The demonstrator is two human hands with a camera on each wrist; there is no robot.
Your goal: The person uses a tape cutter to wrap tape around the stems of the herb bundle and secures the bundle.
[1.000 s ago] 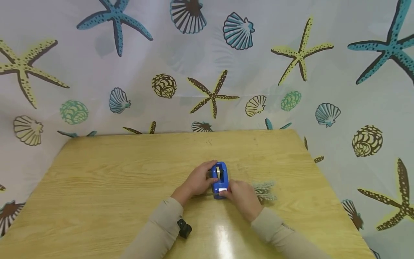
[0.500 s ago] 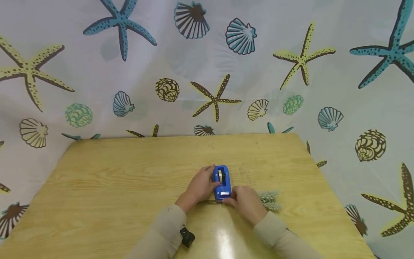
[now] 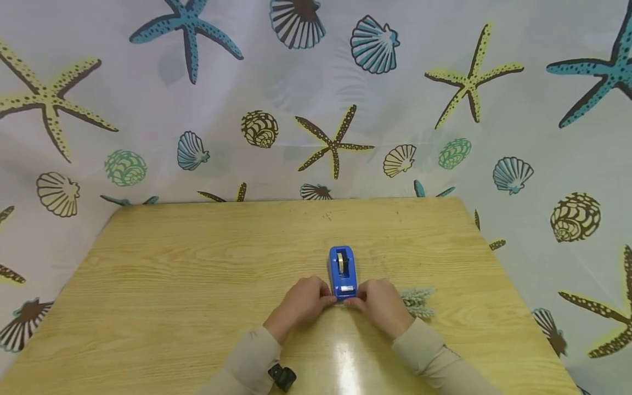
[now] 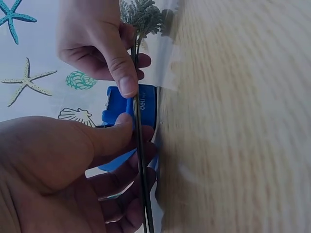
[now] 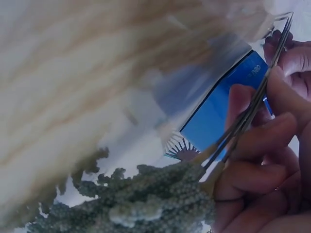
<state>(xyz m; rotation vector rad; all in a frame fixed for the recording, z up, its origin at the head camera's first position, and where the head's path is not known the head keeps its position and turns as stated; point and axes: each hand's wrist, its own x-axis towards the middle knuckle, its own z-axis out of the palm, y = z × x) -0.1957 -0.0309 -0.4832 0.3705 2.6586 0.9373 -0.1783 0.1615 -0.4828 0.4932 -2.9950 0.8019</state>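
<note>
A blue tape dispenser (image 3: 343,272) with a roll of tape stands on the table, its front end toward me. Across that end runs a small bunch of flower sprigs (image 3: 417,303), grey-green and bumpy at the heads, with thin dark stems (image 4: 138,145). My right hand (image 3: 384,305) grips the stems near the heads, right of the dispenser. On the left, my left hand (image 3: 303,305) pinches the same stems between thumb and fingers. In the right wrist view the stems end in a bent tip beyond the fingers, and the flower heads (image 5: 141,199) hang close to the camera.
The wooden table (image 3: 197,263) spreads out around both hands. A white cloth (image 3: 276,88) printed with starfish and shells hangs behind it and at the sides. A small black device (image 3: 282,377) is strapped at the left wrist.
My left hand has left the side of the tape dispenser and come nearer, down to the stems at its front. The right hand keeps its hold on the stems.
</note>
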